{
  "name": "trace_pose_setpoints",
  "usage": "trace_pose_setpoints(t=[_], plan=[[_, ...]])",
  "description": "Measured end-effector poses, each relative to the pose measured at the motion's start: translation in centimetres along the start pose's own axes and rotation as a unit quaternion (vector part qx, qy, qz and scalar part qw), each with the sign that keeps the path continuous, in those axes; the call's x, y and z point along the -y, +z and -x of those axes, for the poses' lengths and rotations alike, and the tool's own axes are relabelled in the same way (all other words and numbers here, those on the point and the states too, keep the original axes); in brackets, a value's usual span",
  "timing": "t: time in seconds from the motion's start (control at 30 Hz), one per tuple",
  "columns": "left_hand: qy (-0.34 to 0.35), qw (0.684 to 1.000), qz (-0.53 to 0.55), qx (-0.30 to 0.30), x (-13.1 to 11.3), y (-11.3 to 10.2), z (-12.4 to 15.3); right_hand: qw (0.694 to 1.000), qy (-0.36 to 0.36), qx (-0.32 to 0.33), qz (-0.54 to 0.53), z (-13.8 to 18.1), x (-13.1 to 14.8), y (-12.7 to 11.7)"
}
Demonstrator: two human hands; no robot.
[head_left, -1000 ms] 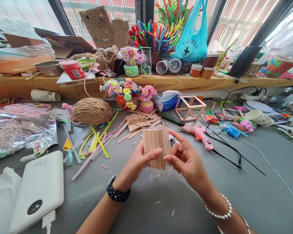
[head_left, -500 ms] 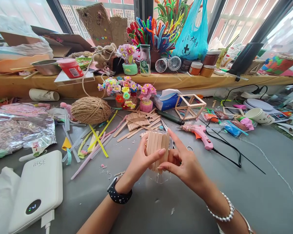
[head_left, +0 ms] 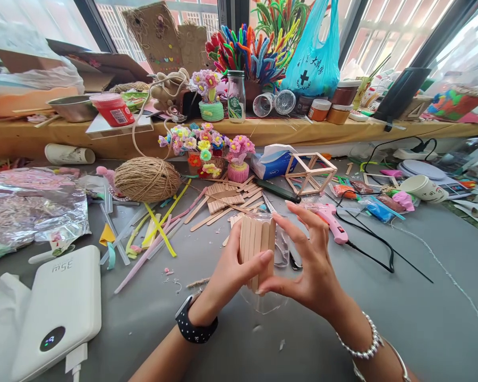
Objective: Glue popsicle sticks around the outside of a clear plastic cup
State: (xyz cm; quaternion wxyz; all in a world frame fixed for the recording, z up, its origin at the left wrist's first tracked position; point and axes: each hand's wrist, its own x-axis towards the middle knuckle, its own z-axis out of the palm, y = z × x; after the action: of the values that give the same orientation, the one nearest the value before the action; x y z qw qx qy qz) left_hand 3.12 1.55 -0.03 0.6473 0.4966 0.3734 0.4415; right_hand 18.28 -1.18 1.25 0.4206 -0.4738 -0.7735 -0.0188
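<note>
Between my hands is a small piece faced with upright craft sticks (head_left: 255, 241) set side by side, with clear plastic showing around it. My left hand (head_left: 241, 265) is closed on it, thumb across the front and fingers hidden behind. My right hand (head_left: 308, 249) spans its right side, the index fingertip at the top of the last stick and the thumb at the bottom; the other fingers are spread. Beyond it lie loose craft sticks (head_left: 225, 197). Scissors (head_left: 269, 203) rest just behind, partly hidden. A pink glue gun (head_left: 333, 223) is partly covered by my right hand.
A ball of twine (head_left: 147, 179), yellow strips (head_left: 160, 228) and a power bank (head_left: 59, 302) are on the left. A stick frame (head_left: 311, 174) stands behind the glue gun, whose black cable (head_left: 372, 252) runs right. Pipe-cleaner flowers (head_left: 239, 156) stand near the shelf (head_left: 223, 131).
My right hand's fingers have opened out and lifted, its index fingertip still near the top edge. The stick-faced piece has barely moved. More of the plastic and scissors shows behind it.
</note>
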Motion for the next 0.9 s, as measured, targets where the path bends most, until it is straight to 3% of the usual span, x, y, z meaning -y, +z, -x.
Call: trace_pose_setpoints(t=[0.33,0.63,0.9], plan=[[-0.042,0.993,0.073,0.079,0.1,0.6,0.2,0.997,0.002,0.009,-0.075,-0.2,0.1,-0.2],[-0.062,0.991,0.102,0.065,0.2,0.9,0.1,0.988,-0.006,0.098,-0.121,-0.4,-0.3,-0.6],[-0.083,0.992,0.075,0.05,0.2,1.1,0.0,0.996,-0.081,0.035,-0.03,-0.5,-1.0,-0.4]])
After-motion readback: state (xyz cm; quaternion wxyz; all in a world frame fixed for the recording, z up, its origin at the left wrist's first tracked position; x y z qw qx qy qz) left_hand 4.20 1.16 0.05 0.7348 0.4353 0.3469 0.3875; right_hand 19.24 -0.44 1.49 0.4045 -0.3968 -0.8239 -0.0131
